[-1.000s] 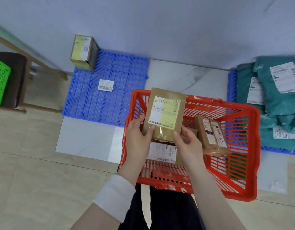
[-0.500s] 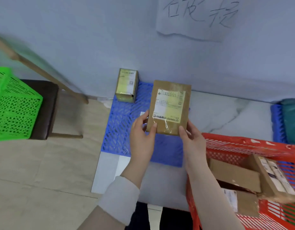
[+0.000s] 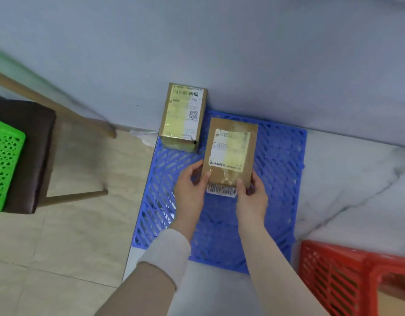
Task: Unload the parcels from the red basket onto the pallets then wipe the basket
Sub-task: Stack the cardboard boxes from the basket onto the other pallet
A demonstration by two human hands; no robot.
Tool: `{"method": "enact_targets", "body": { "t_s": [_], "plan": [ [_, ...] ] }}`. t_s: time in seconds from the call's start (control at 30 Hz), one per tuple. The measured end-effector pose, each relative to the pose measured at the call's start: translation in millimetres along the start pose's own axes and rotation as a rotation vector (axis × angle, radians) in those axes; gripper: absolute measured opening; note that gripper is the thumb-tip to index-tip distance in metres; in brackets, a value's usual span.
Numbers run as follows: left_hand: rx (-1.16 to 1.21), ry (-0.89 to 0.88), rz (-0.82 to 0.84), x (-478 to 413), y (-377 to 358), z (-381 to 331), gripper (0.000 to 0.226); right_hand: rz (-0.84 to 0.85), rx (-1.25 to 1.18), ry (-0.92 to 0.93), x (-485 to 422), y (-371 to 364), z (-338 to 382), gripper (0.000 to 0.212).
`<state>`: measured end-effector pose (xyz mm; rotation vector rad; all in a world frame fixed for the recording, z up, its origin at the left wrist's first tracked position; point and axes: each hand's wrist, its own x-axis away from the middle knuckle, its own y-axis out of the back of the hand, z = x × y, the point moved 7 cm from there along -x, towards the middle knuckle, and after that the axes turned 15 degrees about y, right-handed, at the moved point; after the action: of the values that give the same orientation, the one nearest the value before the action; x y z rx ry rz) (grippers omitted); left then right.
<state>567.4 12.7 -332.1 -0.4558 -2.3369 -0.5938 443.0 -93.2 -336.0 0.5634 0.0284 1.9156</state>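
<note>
A brown cardboard parcel [image 3: 231, 151] with a yellowish label is over the blue pallet [image 3: 279, 179]. My left hand [image 3: 192, 188] grips its lower left edge and my right hand [image 3: 251, 195] grips its lower right edge. Whether it touches the pallet I cannot tell. Another brown parcel [image 3: 184, 116] stands at the pallet's far left corner against the wall. A white barcode sticker [image 3: 221, 190] shows on the pallet just under the held parcel. The red basket [image 3: 347, 277] is at the bottom right, only its corner in view.
A dark stool [image 3: 35, 142] with wooden legs stands at the left and bears a green basket [image 3: 3, 165]. The grey wall [image 3: 219, 53] runs behind the pallet. White marble floor [image 3: 356, 190] lies right of the pallet, beige tiles at the left.
Both hands lifted the parcel out of the red basket and carried it left and forward over the blue pallet, close to the other parcel. My view swung left, away from the basket.
</note>
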Motion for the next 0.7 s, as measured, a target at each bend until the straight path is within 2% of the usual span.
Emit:
{"method": "enact_targets", "body": {
  "t_s": [0.1, 0.2, 0.3, 0.53, 0.7],
  "plan": [
    [0.076, 0.084, -0.094, -12.6, 2.3, 9.7, 0.039, -0.046, -0.045, 0.002, -4.1, -5.2, -3.8, 0.042],
    [0.189, 0.296, -0.19, -14.6, -1.9, 26.9, 0.044, -0.079, -0.081, -0.01, -13.4, -11.3, -0.3, 0.036],
    [0.295, 0.423, -0.132, -24.5, -17.4, 27.6, 0.057, -0.09, -0.083, -0.01, -30.1, -18.8, 7.7, 0.032],
    [0.367, 0.435, -0.174, -52.1, -22.0, 8.4, 0.06, -0.074, -0.038, 0.01, -49.6, -32.6, 15.6, 0.021],
    [0.404, 0.438, -0.104, -48.6, -27.1, 3.0, 0.055, -0.043, 0.032, 0.014, -52.4, -33.6, 18.5, 0.029]
  ]
}}
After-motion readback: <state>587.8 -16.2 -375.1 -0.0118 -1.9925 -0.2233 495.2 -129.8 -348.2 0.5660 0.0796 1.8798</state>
